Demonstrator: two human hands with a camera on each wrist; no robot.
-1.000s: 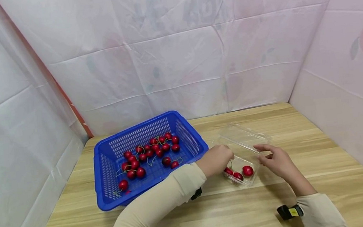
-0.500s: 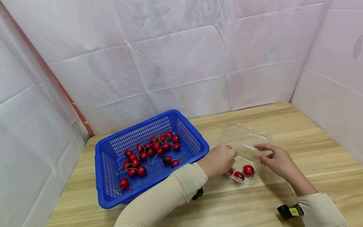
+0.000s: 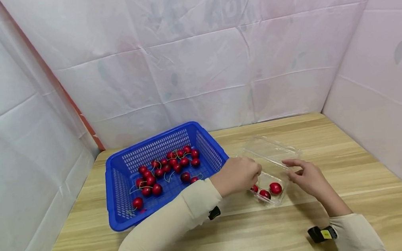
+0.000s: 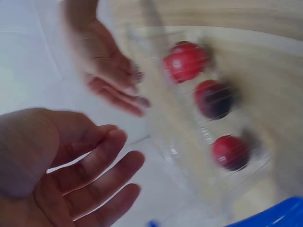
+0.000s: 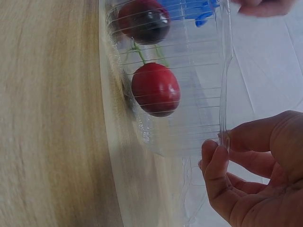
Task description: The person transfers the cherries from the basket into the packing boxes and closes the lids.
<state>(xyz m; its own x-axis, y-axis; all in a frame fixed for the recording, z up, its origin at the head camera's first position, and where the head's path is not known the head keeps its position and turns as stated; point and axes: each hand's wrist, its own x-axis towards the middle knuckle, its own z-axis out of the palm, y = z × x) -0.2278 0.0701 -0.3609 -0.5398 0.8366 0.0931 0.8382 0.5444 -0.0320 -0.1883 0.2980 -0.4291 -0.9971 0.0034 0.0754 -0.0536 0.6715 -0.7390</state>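
Note:
A clear plastic clamshell box (image 3: 281,200) lies on the table with its lid (image 3: 271,150) folded back. Inside it are three red cherries (image 3: 276,188), one partly hidden in the head view. My right hand (image 3: 307,178) pinches the box's rim between thumb and fingertips, as the right wrist view shows at the rim (image 5: 224,94). Over the box's left side is my left hand (image 3: 237,175). In the blurred left wrist view, the left fingers (image 4: 102,165) are loosely bent, thumb near the index finger, with nothing visible between them.
A blue plastic basket (image 3: 112,205) holding several stemmed cherries (image 3: 157,189) stands to the left of the box. Both rest on a wood-grain table (image 3: 253,236). White printed cloth (image 3: 195,62) closes off the back and sides.
My left hand first shifts slightly right, then moves back left toward the basket. The right hand stays at the box's rim. The view shifts slightly.

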